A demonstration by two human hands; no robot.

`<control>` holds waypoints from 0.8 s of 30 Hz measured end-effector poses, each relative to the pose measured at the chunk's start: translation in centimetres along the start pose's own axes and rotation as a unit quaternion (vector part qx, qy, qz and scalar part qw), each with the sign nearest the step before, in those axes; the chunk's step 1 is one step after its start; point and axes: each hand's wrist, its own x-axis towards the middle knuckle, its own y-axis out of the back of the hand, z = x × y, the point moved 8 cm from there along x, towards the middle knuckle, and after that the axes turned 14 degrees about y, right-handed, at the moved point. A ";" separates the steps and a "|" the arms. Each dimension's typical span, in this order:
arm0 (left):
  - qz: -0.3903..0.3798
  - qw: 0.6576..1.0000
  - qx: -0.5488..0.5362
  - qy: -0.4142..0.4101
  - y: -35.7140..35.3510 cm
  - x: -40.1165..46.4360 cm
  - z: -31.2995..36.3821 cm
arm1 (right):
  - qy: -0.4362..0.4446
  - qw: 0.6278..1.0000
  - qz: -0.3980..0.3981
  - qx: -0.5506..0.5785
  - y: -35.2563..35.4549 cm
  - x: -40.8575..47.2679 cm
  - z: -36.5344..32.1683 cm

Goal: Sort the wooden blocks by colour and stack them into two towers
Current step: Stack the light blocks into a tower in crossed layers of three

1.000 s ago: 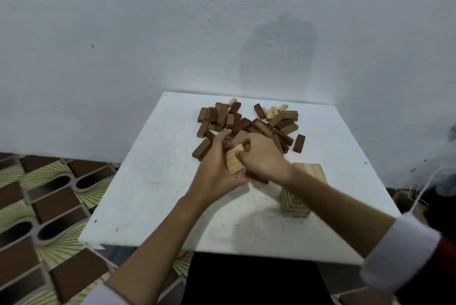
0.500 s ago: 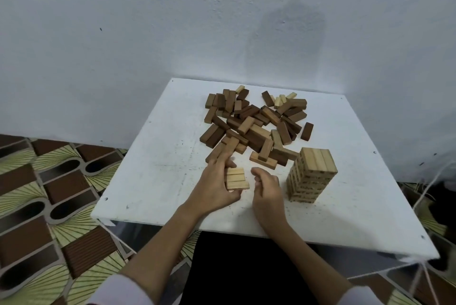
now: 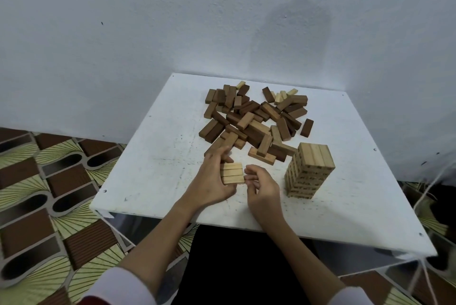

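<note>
A small flat row of three light blocks (image 3: 233,173) lies on the white table (image 3: 153,174) near its front edge. My left hand (image 3: 212,178) holds this row from the left, thumb at its near side and index finger stretched along its far side. My right hand (image 3: 261,186) rests just right of the row, its loosely curled fingertips at the blocks' right ends. A tower of light blocks (image 3: 308,171) stands several layers high to the right. Behind the hands spreads a loose pile of mostly brown blocks (image 3: 254,119), with a few light blocks (image 3: 280,96) at its far edge.
The table stands against a pale wall (image 3: 222,20). A patterned floor (image 3: 44,193) lies to the left. A single dark block (image 3: 306,127) lies apart at the pile's right. White cords (image 3: 424,196) hang at the right edge.
Both hands drew back from the pile with the light blocks and set them down near the front edge. The right hand let go and now rests beside them.
</note>
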 end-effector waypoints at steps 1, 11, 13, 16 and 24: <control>-0.001 1.000 0.000 -0.001 0.0 0.0 0.0 | 0.005 1.000 0.002 0.000 0.0 0.0 0.0; -0.001 1.000 -0.028 -0.001 -0.2 0.2 -0.4 | 0.011 1.000 0.003 -0.001 -0.1 0.0 0.2; 0.002 1.000 -0.026 -0.003 -0.2 0.2 -0.5 | 0.014 1.000 0.002 -0.005 0.0 0.0 0.2; -0.001 1.000 -0.023 0.000 -0.2 0.1 -0.3 | 0.040 0.999 0.000 -0.009 -0.1 0.0 -0.2; -0.027 1.000 -0.004 -0.011 -0.3 -0.1 0.1 | -0.002 0.999 -0.025 0.024 -0.2 0.0 0.2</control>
